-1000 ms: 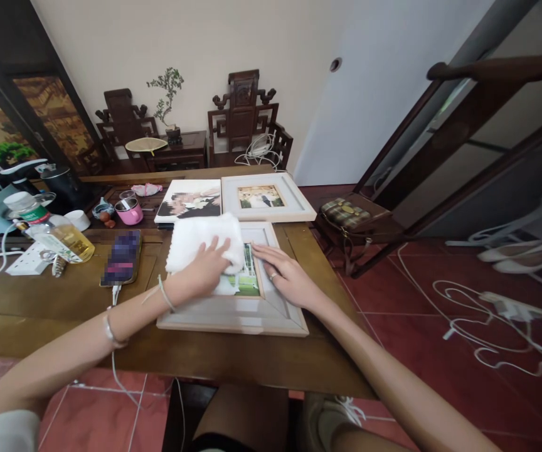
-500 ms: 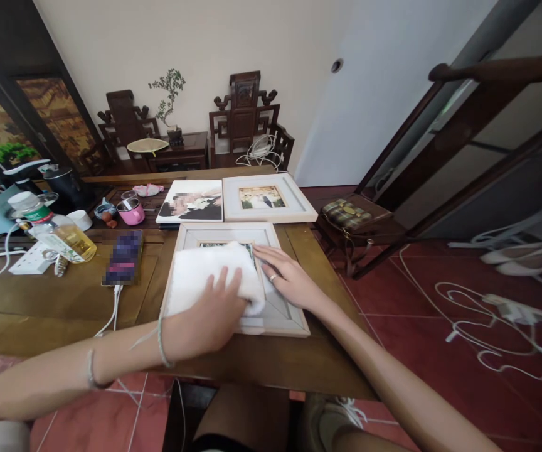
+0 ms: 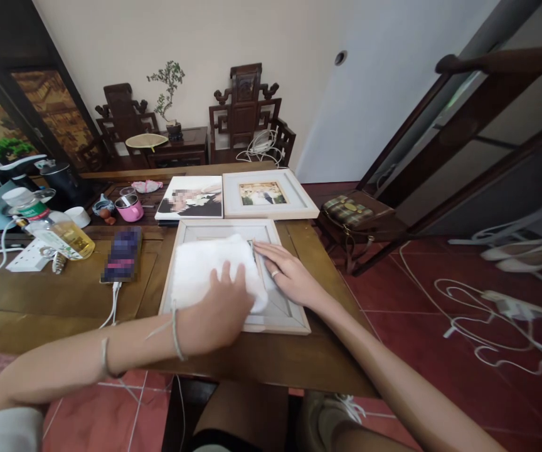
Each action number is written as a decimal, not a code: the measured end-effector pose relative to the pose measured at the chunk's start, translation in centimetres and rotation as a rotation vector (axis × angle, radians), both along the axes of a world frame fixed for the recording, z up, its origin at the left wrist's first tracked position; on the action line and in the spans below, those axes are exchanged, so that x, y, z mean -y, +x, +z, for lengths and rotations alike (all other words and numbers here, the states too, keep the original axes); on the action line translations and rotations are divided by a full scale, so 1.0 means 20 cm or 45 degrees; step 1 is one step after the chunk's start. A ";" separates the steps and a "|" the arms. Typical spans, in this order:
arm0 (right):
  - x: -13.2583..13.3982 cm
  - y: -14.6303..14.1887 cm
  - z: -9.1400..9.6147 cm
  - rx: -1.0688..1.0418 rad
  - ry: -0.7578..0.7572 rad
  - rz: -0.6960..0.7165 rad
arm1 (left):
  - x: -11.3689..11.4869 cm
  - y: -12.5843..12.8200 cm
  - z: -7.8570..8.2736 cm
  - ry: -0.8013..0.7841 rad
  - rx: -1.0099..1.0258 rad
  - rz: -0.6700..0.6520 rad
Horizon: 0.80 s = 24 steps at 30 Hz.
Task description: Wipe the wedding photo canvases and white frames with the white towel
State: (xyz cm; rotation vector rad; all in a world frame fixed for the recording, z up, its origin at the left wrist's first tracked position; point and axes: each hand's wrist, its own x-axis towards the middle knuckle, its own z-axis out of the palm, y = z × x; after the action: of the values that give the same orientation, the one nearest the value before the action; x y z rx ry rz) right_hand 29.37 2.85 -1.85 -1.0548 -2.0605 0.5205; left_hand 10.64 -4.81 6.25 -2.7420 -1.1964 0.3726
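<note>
Head view: a white cloth (image 3: 200, 267) covers much of a pale picture frame (image 3: 275, 329), which lies flat on the wooden tabletop (image 3: 318, 364). The left hand (image 3: 224, 307) is on the cloth's near right part, fingers parted and pointing far; the thumb is hidden, so I cannot tell whether this grip pinches fabric. From it, most of the cloth extends left and far, its longer axis seemingly left to right. The right hand (image 3: 290, 276) lies flat and unclenched along the frame's right side, fingertips just beside the cloth's right edge. A second framed photograph (image 3: 266, 194) lies beyond the frame's far edge.
</note>
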 end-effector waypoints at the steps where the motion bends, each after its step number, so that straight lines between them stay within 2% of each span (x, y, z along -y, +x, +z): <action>1: 0.00 0.00 0.00 0.002 0.000 -0.004 | 0.06 0.00 0.01 -0.016 0.002 -0.047; 4: 0.00 -0.01 0.01 0.017 -0.004 -0.016 | 0.14 0.02 0.05 -0.037 0.063 -0.096; 10: -0.01 0.00 0.01 -0.015 -0.015 0.028 | 0.06 0.13 0.07 -0.214 0.077 0.040; 13: -0.01 0.01 0.01 -0.016 0.002 0.026 | 0.07 0.13 0.06 -0.208 0.072 0.017; 17: -0.01 0.01 0.00 0.000 0.007 0.011 | 0.11 0.03 0.07 -0.231 0.029 -0.042; 21: -0.02 0.01 -0.01 -0.019 0.008 0.033 | 0.13 -0.12 0.13 -0.337 -0.042 0.137; 24: -0.02 0.01 -0.02 -0.025 0.003 0.034 | 0.14 -0.24 0.17 -0.330 -0.137 0.272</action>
State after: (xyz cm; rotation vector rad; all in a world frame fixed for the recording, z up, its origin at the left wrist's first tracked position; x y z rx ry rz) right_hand 29.64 3.26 -2.21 -1.0181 -2.0602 0.5398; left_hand 5.92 -7.54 9.59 -2.7622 -1.5123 0.7380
